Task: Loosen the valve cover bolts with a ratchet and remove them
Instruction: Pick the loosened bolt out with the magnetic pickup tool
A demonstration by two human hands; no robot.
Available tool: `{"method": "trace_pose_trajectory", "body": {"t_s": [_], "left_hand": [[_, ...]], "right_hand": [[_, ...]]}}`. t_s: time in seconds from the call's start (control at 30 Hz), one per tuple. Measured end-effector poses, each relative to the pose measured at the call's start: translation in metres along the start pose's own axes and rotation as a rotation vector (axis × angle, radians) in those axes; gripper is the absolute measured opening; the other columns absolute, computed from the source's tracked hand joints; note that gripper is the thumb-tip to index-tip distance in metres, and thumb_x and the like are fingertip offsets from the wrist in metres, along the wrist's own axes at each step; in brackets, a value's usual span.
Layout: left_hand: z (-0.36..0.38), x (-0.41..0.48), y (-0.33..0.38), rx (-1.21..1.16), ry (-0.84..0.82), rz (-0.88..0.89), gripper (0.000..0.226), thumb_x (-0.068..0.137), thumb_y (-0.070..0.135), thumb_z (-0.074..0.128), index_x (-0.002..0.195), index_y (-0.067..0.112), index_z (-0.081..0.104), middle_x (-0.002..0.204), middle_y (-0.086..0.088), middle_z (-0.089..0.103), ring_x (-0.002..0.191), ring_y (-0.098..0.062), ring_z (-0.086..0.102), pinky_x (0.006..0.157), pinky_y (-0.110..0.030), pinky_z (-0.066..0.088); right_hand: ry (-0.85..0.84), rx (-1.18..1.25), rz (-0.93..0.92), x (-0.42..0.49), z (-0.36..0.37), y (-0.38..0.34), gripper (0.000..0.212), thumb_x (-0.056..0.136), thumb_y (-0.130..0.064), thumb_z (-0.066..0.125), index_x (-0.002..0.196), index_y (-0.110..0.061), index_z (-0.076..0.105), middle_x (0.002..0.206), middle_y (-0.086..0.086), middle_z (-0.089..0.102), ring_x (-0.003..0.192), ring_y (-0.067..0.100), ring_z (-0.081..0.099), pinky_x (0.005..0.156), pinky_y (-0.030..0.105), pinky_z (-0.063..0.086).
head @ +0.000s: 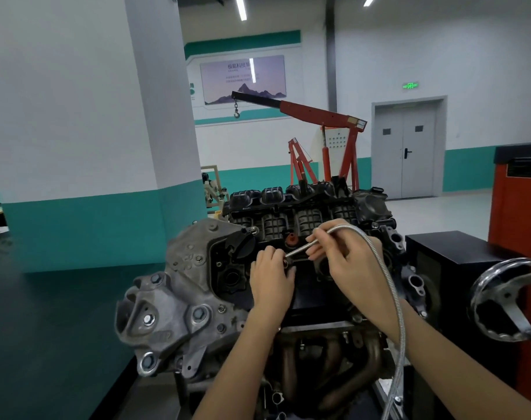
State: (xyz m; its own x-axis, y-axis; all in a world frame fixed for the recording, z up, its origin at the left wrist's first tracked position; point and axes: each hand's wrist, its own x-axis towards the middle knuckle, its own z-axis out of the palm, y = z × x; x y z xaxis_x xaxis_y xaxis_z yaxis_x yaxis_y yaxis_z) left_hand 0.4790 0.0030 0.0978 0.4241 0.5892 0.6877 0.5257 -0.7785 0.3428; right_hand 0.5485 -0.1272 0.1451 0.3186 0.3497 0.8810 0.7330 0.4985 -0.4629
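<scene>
At the left end of the engine sits the grey cast bracket; just right of it a round opening and the black oil filler cap mark the left end of the valve cover, which lies across the top of the engine under both hands.

The left hand rests on the cover with its fingers curled, the tips pinching a small round part at the lower tip of a flexible shaft; the part is mostly hidden, but I judge it to be a cover bolt, already out of its hole and being taken off the tool's end. The right hand pinches the shaft narrowly between thumb and fingers a little above that tip; from there the shaft arcs over the hand and hangs down past the right forearm. No ratchet shows.

To do this well, the right hand should hold the tip steady and low over the flat of the cover, away from the opening, so a slipped part lands where it can be found. The left hand wants a full pinch before the tip is drawn off, and a straight pull. The hanging loop should be kept from snagging the handwheel at the far right.
</scene>
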Motion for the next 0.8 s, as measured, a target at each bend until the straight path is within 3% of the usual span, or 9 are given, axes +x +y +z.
{"method": "trace_pose_trajectory", "body": {"t_s": [0.1,0.17,0.27,0.37,0.47,0.6,0.8], "left_hand": [[-0.001,0.004,0.005,-0.072,0.056,0.055,0.020,0.100,0.023,0.054,0.086,0.013,0.043,0.081,-0.002,0.046,0.080,-0.025,0.047,0.070,-0.034,0.033],[-0.001,0.004,0.007,-0.162,0.059,0.091,0.020,0.102,0.020,0.048,0.086,0.016,0.036,0.076,0.000,0.046,0.068,-0.020,0.045,0.062,-0.030,0.032],[-0.005,0.006,0.005,-0.336,0.055,0.056,0.011,0.103,0.020,0.044,0.093,0.017,0.039,0.071,0.003,0.050,0.057,-0.013,0.046,0.051,-0.028,0.031],[-0.013,0.008,-0.014,-0.376,0.088,-0.092,0.010,0.103,0.020,0.046,0.099,0.011,0.047,0.060,0.006,0.050,0.049,-0.009,0.045,0.048,-0.029,0.030],[-0.019,-0.007,-0.032,-0.394,0.076,-0.129,0.018,0.102,0.026,0.047,0.089,0.014,0.050,0.050,0.007,0.045,0.038,-0.006,0.040,0.040,-0.020,0.027],[-0.023,-0.032,-0.036,-0.484,0.087,-0.170,0.026,0.101,0.026,0.049,0.076,0.021,0.048,0.044,0.007,0.039,0.037,-0.006,0.034,0.038,-0.018,0.026],[-0.030,-0.049,-0.046,-0.504,0.011,-0.186,0.029,0.100,0.024,0.053,0.072,0.016,0.047,0.044,0.008,0.035,0.039,-0.007,0.029,0.041,-0.019,0.023]], "right_hand": [[0.016,0.012,0.019,0.007,-0.012,-0.012,0.011,0.096,-0.005,0.053,0.092,-0.003,0.062,0.078,0.007,0.069,0.065,0.011,0.069,0.067,0.027,0.058],[0.056,0.015,0.014,0.009,-0.018,-0.017,0.010,0.097,-0.004,0.051,0.092,-0.007,0.060,0.079,0.008,0.069,0.065,0.011,0.069,0.066,0.026,0.058],[0.105,0.029,-0.014,0.006,-0.022,-0.023,0.012,0.098,-0.002,0.049,0.092,-0.010,0.056,0.080,0.006,0.067,0.066,0.010,0.068,0.064,0.023,0.057],[0.181,0.001,-0.086,0.009,-0.028,-0.023,0.010,0.099,-0.008,0.049,0.093,-0.013,0.055,0.079,-0.001,0.067,0.065,0.006,0.067,0.063,0.018,0.056],[0.156,-0.019,-0.048,0.012,-0.027,-0.016,0.011,0.099,-0.009,0.049,0.092,-0.012,0.056,0.078,-0.002,0.067,0.063,0.007,0.067,0.062,0.019,0.055],[0.045,-0.059,0.095,-0.001,-0.002,0.005,0.014,0.099,-0.009,0.048,0.088,-0.009,0.057,0.076,0.006,0.066,0.061,0.010,0.064,0.063,0.024,0.055],[-0.023,-0.088,0.112,-0.010,0.030,0.039,0.018,0.098,-0.005,0.050,0.082,-0.001,0.058,0.070,0.012,0.062,0.058,0.015,0.061,0.061,0.027,0.054]]}}
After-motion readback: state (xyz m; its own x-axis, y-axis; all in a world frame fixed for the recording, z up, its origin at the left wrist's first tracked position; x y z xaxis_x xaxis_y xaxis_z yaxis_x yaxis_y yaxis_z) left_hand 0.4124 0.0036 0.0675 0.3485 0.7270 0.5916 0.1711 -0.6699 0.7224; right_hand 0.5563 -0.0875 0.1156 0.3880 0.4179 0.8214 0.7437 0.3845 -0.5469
